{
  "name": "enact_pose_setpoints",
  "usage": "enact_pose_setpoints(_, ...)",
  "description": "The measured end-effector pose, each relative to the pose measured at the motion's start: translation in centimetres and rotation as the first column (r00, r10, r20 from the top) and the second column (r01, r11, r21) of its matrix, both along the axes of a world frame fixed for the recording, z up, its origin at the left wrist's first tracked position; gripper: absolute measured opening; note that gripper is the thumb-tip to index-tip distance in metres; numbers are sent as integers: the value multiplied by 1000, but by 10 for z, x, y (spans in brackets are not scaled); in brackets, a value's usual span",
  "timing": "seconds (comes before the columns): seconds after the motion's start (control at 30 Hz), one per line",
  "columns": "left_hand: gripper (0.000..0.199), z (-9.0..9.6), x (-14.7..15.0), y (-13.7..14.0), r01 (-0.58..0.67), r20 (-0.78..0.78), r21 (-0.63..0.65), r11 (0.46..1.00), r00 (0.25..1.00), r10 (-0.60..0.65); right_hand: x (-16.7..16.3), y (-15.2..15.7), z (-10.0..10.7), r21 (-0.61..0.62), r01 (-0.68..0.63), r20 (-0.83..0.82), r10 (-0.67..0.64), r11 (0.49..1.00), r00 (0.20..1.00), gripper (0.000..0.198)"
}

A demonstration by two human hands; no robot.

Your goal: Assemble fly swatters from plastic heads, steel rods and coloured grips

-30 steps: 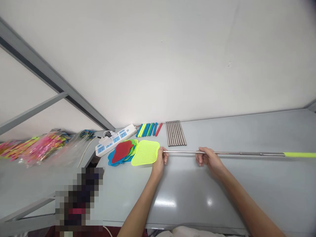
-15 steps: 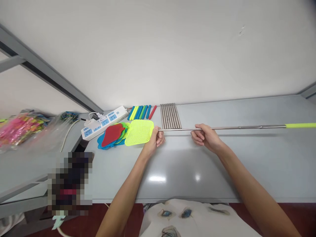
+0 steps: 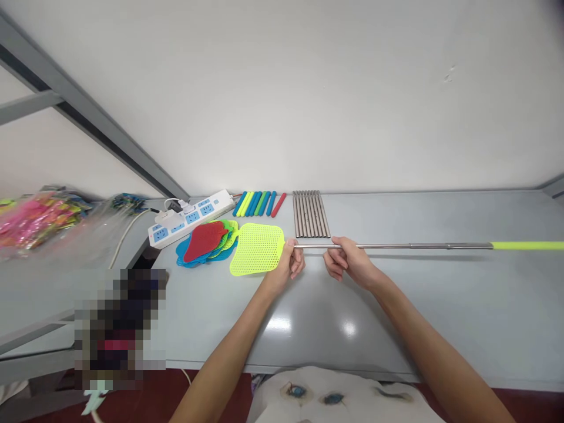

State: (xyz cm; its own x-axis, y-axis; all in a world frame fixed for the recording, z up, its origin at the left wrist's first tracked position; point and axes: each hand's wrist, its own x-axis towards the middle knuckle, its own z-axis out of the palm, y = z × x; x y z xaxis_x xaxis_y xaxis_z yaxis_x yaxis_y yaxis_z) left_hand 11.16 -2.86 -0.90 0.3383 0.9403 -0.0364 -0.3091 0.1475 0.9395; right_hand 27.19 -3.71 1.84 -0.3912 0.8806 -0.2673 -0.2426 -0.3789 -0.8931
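Note:
A fly swatter with a yellow-green perforated head, an extended silver telescopic rod and a yellow-green grip lies level across both hands. My left hand is closed on the rod where it meets the head. Farther right along the same rod, my right hand pinches it between thumb and fingers. Left of the held head is a pile of loose swatter heads in red, green, yellow and blue. Behind the hands, several silver rods lie side by side.
Several coloured grip tubes lie in a row by the wall. A white power strip with plugs sits left of them. Plastic bags with colourful contents are at far left. A grey metal frame rises there. The tabletop is grey.
My right hand has slid left along the rod, closer to my left hand. The view has shifted slightly, and the swatter sits a little lower in it.

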Motion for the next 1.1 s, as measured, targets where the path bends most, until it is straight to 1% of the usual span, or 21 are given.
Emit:
enact_pose_setpoints(0.2,39,1,-2,3,12,-171,37,999,985,-6,3,0,-22,-14,32,-70,-33,999,997,46)
enact_pose_setpoints(0.3,41,1,-4,4,-3,-267,48,999,963,16,2,0,-33,-30,39,-71,-41,999,997,46)
enact_pose_setpoints(0.4,42,0,-4,4,-29,-319,63,998,946,48,1,1,-39,-31,48,-73,-50,998,996,46)
enact_pose_setpoints(0.5,42,-1,-3,3,-44,-325,77,996,943,67,2,2,-42,-28,67,-90,-69,997,994,46)
enact_pose_setpoints(0.7,40,0,1,-2,48,-289,72,996,957,-25,4,1,-42,-30,62,-118,-65,998,991,48)
enact_pose_setpoints(0.87,42,0,4,-5,46,-288,91,995,957,-18,1,-1,-41,-12,57,-131,-58,998,990,48)
enact_pose_setpoints(1.1,46,-3,12,-6,68,-303,78,995,952,-42,-8,-2,-40,-5,51,-131,-51,999,990,49)
